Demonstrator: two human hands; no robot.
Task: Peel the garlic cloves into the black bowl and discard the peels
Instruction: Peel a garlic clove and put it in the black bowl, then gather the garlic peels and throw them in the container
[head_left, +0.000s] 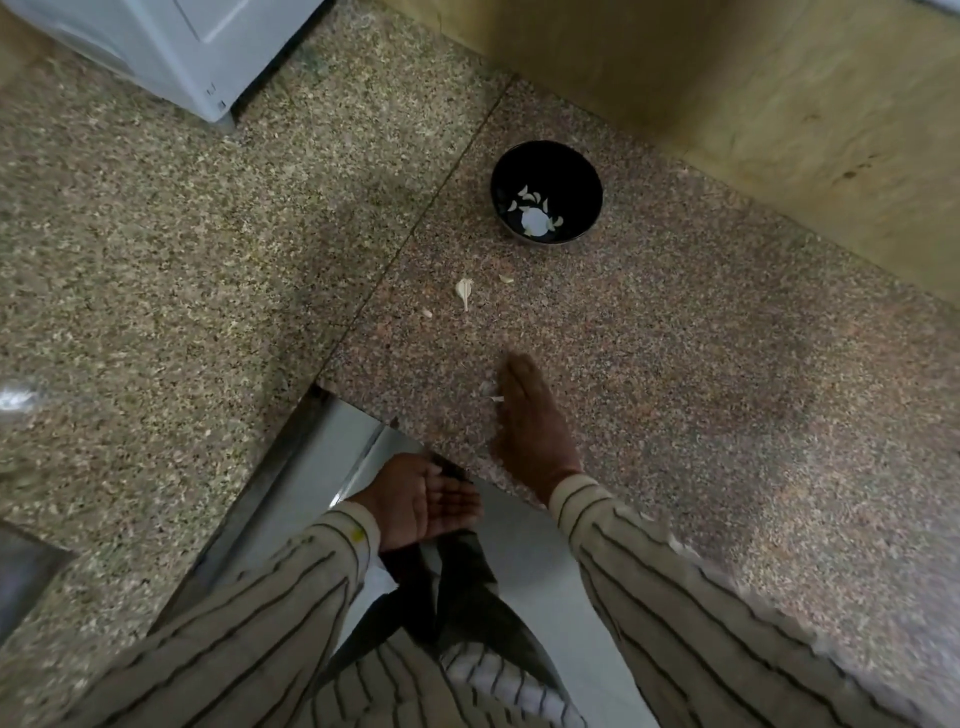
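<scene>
A black bowl (547, 191) stands on the speckled granite counter (675, 364), holding several peeled garlic cloves (535, 213). In front of it lie a pale garlic peel with a stem (464, 291) and two small scraps (506, 279) (426, 313). My right hand (532, 421) lies flat on the counter, fingers together, its edge against small white peel bits (491, 392). My left hand (423, 501) is cupped palm up just below the counter's front edge, with nothing visible in it.
A white appliance (171, 47) stands at the back left of the counter. A tan wall (779, 104) rises behind the bowl. The counter forms an inner corner around me, with pale floor (524, 561) below.
</scene>
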